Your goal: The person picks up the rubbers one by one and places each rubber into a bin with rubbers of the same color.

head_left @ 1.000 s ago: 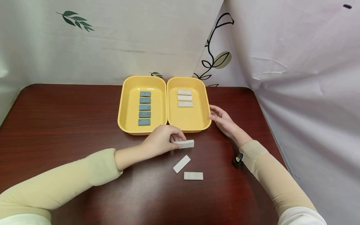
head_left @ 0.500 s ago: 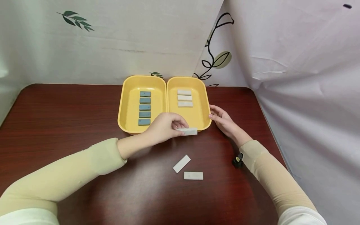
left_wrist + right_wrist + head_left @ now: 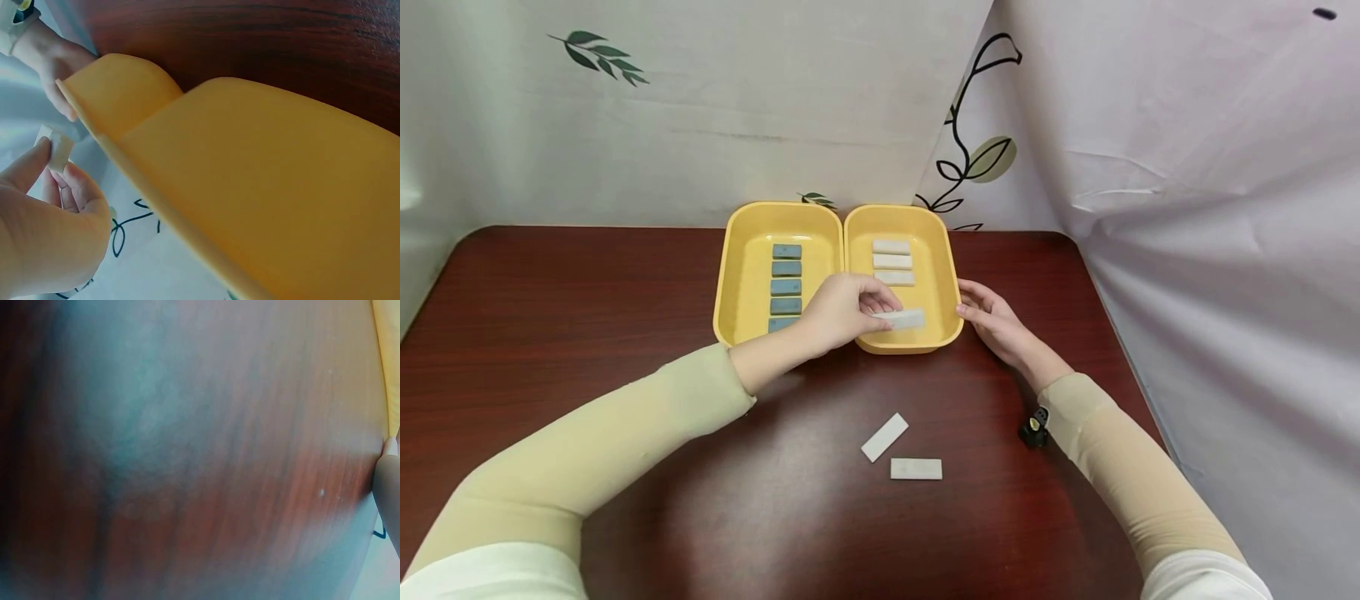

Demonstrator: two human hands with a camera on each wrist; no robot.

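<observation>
My left hand [image 3: 842,312] pinches a white rectangular block [image 3: 904,318] by its left end, between thumb and fingers. It holds the block over the near part of the right yellow tray [image 3: 942,287]. In the left wrist view, the block [image 3: 60,152] is seen end-on above the thumb and fingertips. My right hand [image 3: 1000,325] touches the outer right side of that tray, its thumb and fingers fairly straight. Three similar white blocks [image 3: 892,262] lie in a column inside the tray. Two more white blocks lie on the table, one slanted [image 3: 884,437] and one level [image 3: 916,469].
The left yellow tray [image 3: 722,287] adjoins the right one and holds several blue-grey blocks [image 3: 786,287] in a column; my left hand and forearm partly cover its near right corner. Both trays stand on a dark red-brown table [image 3: 587,308], with pale curtains [image 3: 737,108] behind and to the right.
My left hand has lifted the white block from just in front of the trays and carried it forward over the right tray. The right hand has stayed at the tray's side.
</observation>
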